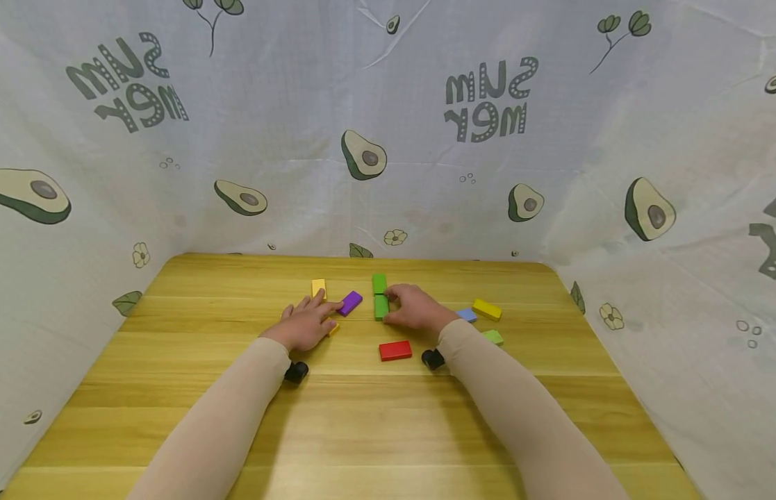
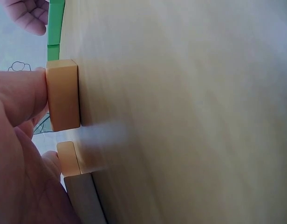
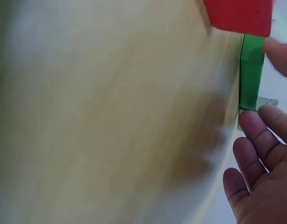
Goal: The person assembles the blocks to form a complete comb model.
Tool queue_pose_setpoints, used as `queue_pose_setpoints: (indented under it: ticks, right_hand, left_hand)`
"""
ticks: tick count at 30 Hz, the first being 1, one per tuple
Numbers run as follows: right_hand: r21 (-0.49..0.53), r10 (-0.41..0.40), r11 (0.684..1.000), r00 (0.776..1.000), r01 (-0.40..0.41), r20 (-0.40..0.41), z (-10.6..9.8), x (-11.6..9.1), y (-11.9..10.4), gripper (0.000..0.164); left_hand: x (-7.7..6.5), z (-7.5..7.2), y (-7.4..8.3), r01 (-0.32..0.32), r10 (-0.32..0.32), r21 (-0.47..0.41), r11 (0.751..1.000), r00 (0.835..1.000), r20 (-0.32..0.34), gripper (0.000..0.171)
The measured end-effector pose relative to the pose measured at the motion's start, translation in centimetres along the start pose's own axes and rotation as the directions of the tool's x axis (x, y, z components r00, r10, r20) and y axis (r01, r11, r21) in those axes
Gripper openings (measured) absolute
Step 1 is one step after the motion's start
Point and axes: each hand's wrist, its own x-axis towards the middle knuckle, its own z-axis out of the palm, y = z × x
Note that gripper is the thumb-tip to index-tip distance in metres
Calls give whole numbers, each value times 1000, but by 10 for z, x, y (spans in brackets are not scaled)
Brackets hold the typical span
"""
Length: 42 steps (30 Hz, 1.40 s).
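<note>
Two green blocks [image 1: 380, 307] lie end to end on the wooden table. At their right side is my right hand [image 1: 415, 307], its thumb [image 3: 279, 57] beside the near block's near end and its fingertips [image 3: 249, 120] around the join. My left hand [image 1: 304, 325] spreads its fingers low over several blocks. Its thumb touches an orange block [image 2: 64, 95]; the index finger reaches the end of a purple block [image 1: 350, 303]. Another finger lies against a yellow-orange block [image 1: 318, 287]. A brownish block [image 2: 85, 198] shows close under the palm.
A red block [image 1: 395, 351] lies nearer me, between the forearms. Beyond the right wrist are a blue block [image 1: 467, 315], a yellow block [image 1: 488, 309] and a light green block [image 1: 493, 337]. A printed cloth [image 1: 300, 160] encloses the table's back and sides.
</note>
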Motion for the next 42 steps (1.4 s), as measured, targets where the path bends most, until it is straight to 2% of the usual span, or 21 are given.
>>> queue_pose_setpoints:
  ticks: [4,9,19,42]
  right_hand:
    - [16,-8,1000,1000,8,0,-1,2,1,72]
    - [11,-42,999,999,42,3,-2,4,1,70]
    - [-32,-31,999,999,32,15,-4,5,-2,67]
    - [6,-22,1000,1000,22,3,-1,9,-3,67]
  left_hand:
    - [0,1,-1,1,-1,-2,1000,1000,-4,53]
    - [1,1,-1,3,-3,-1,1000,1000,-8,53]
    - [3,3,-2,-2,2,7,1000,1000,-8,53]
    - [2,2,-2,3,-3,3,1000,1000,-2,53]
